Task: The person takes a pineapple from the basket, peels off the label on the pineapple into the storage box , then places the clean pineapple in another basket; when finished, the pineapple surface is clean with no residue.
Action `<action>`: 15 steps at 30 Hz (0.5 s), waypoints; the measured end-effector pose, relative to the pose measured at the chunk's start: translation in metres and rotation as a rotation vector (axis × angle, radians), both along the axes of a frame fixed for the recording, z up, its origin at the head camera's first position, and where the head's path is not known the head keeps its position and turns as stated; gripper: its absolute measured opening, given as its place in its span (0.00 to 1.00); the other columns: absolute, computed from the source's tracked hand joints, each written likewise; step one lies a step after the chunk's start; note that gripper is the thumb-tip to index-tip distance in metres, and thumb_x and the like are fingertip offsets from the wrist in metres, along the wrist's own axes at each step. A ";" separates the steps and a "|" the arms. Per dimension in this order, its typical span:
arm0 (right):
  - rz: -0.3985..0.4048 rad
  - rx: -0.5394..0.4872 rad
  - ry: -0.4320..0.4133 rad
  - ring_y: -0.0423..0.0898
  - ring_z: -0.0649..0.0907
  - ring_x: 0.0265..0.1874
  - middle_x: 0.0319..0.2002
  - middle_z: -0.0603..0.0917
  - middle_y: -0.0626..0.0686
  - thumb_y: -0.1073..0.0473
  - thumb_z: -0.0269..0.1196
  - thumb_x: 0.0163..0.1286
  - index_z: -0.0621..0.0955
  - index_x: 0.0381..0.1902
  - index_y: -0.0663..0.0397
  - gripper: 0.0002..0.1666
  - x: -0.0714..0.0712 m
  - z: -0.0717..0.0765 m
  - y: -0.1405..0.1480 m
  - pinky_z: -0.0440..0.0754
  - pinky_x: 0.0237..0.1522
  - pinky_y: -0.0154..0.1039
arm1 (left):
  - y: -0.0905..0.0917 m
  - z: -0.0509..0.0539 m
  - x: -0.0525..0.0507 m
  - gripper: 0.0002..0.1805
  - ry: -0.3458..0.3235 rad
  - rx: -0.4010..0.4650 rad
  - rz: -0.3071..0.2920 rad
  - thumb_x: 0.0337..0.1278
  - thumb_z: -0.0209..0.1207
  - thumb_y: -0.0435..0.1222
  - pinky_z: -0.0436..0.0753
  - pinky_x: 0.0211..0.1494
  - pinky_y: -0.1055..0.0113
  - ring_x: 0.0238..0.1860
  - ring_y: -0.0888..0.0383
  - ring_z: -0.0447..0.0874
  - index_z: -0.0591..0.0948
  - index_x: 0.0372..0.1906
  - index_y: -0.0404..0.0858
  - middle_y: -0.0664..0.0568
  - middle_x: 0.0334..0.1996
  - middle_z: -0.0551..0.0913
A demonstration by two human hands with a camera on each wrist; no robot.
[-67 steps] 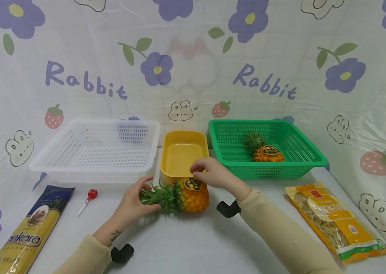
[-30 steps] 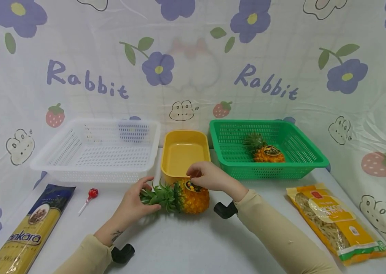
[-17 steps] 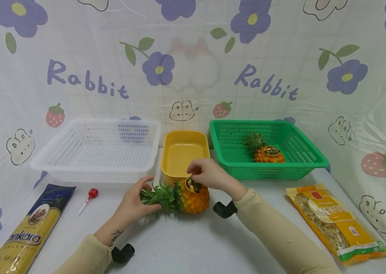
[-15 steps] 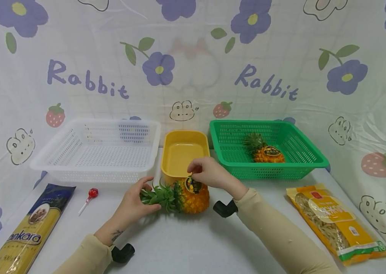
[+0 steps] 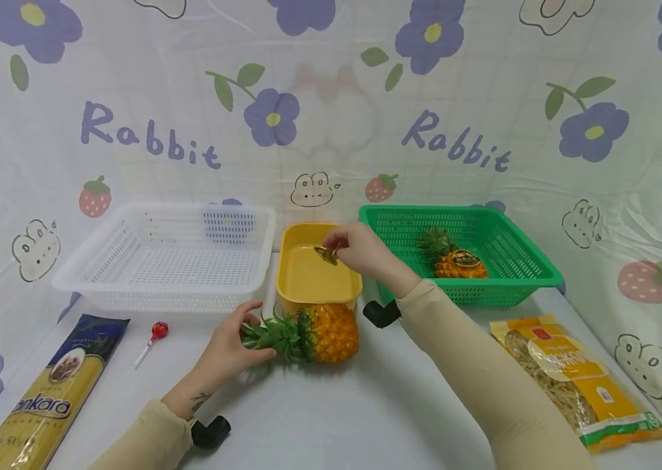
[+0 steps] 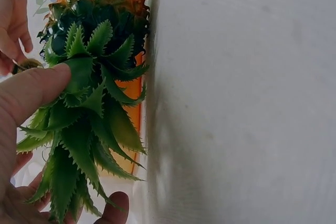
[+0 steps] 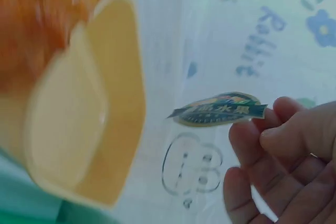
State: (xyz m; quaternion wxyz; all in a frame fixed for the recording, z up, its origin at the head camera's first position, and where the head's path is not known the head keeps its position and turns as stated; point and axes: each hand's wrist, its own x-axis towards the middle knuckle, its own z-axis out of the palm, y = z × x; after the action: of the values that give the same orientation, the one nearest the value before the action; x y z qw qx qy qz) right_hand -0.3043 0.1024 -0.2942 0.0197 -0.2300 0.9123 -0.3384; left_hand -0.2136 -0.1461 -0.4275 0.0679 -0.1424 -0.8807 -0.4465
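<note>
Sticker [image 5: 326, 255] pinched by one end in right hand [image 5: 362, 248], seemingly over yellow tub [image 5: 300, 273]; end grip probably limits sticking. Pineapple [image 5: 331, 333] lies sideways just in front of tub, left hand [image 5: 230, 350] gripping its leaves [image 5: 281, 336], presumably so it can't roll.

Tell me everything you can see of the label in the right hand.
The label is a thin oval, dark with a gold-coloured rim, a small coloured picture and a dark banner bearing pale characters; the banner's ends jut past the oval. It looks like paper or plastic film. The right hand pinches one banner end between thumb and finger, holding it tilted in the air. In the head view it shows against the yellow tub.
</note>
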 end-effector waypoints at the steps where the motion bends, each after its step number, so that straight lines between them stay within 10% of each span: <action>1: -0.009 0.031 0.013 0.48 0.79 0.40 0.42 0.82 0.55 0.73 0.49 0.62 0.81 0.44 0.59 0.18 -0.004 0.001 -0.001 0.78 0.41 0.39 | 0.000 0.000 0.000 0.47 0.000 0.003 -0.001 0.33 0.74 0.36 0.71 0.53 0.53 0.46 0.51 0.74 0.64 0.64 0.42 0.46 0.44 0.76; 15: 0.070 0.360 0.078 0.50 0.79 0.42 0.43 0.82 0.56 0.74 0.51 0.61 0.81 0.43 0.58 0.17 -0.041 -0.016 -0.013 0.78 0.46 0.42 | -0.001 0.000 -0.002 0.47 -0.001 -0.003 0.006 0.33 0.74 0.36 0.69 0.56 0.51 0.48 0.50 0.73 0.64 0.64 0.42 0.45 0.44 0.77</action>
State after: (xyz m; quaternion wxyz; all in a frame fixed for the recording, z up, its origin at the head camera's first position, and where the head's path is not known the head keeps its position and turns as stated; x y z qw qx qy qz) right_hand -0.3450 0.0892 -0.3098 0.0368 -0.2674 0.9496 -0.1594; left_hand -0.2155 -0.1468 -0.4275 0.0686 -0.1395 -0.8819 -0.4451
